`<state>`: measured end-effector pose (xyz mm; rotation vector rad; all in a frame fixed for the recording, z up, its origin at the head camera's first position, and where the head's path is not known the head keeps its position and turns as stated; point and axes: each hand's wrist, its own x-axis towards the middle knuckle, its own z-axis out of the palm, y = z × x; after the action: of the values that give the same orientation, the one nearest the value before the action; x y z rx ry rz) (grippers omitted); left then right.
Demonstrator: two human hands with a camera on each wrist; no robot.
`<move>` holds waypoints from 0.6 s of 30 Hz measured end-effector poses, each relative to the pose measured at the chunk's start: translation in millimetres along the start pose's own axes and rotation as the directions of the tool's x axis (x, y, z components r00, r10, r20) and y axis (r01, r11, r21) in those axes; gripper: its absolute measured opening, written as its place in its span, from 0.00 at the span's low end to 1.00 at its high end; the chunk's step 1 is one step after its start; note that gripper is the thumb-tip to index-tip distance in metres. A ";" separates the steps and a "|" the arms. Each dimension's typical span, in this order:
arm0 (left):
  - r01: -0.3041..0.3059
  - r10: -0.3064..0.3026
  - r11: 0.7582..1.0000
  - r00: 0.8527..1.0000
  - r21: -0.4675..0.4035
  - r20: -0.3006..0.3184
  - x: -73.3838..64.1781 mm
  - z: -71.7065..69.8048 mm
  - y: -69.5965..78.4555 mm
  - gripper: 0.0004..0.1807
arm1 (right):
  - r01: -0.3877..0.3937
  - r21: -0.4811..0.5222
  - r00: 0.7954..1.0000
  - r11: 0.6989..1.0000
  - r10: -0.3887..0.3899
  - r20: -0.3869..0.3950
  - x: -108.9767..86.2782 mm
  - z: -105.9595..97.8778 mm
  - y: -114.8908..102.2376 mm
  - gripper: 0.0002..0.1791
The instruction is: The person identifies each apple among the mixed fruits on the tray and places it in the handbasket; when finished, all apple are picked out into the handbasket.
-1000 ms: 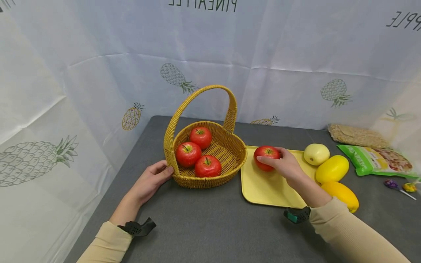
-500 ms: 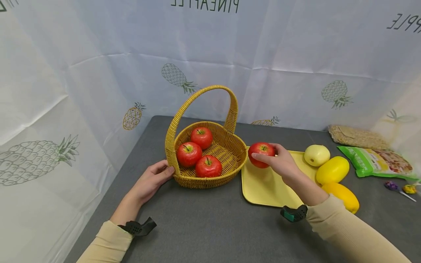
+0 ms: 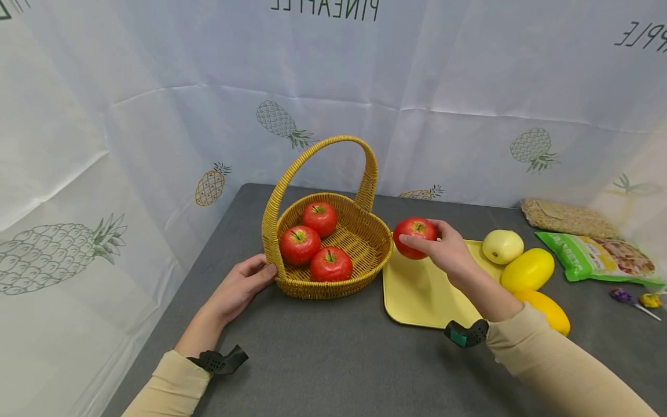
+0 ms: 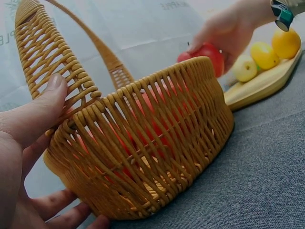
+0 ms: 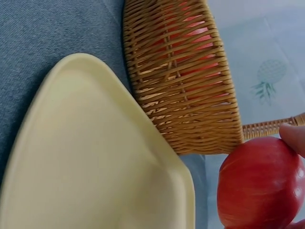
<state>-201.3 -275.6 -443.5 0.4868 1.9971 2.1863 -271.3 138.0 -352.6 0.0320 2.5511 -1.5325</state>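
In the head view, a heart-shaped wicker basket (image 3: 319, 291) with a tall handle stands on the dark grey table, three red apples lying inside. My left hand (image 3: 235, 292) holds its left side; in the left wrist view the thumb (image 4: 50, 98) lies on the handle's base and the fingers are against the outer wall. A further red apple (image 3: 414, 230) is gripped in my right hand (image 3: 452, 250), above the yellow tray (image 3: 417, 298) and just right of the basket's rim. The right wrist view shows this apple (image 5: 259, 183) raised clear of the tray, the fingers mostly out of frame.
On the tray's right side sit a pale round fruit (image 3: 502, 247) and a yellow oval fruit (image 3: 528, 270), with another yellow fruit (image 3: 547, 311) nearer. Farther right lie a green food packet (image 3: 599, 256), a grain-filled bag (image 3: 568, 218) and lollipops (image 3: 622, 294). A pineapple-print curtain (image 3: 443, 75) hangs behind.
My right hand has lifted the apple from the tray and shifted it slightly left, towards the basket. My left hand and the basket have stayed in place.
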 end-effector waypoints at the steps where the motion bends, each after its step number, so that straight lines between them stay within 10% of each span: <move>1: 0.001 -0.001 1.000 1.000 0.001 0.000 0.0 0.0 0.0 0.13 | 0.005 0.003 1.000 1.000 -0.005 0.000 0.1 -0.2 -1.1 0.55; 18: 0.001 -0.001 1.000 1.000 0.007 0.007 -0.2 0.2 0.5 0.12 | 0.066 0.020 0.997 0.998 -0.067 0.046 -0.5 11.2 -27.1 0.52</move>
<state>-201.0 -275.5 -443.0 0.4942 2.0012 2.1750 -272.1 115.4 -333.9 -0.0863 2.5262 -1.5617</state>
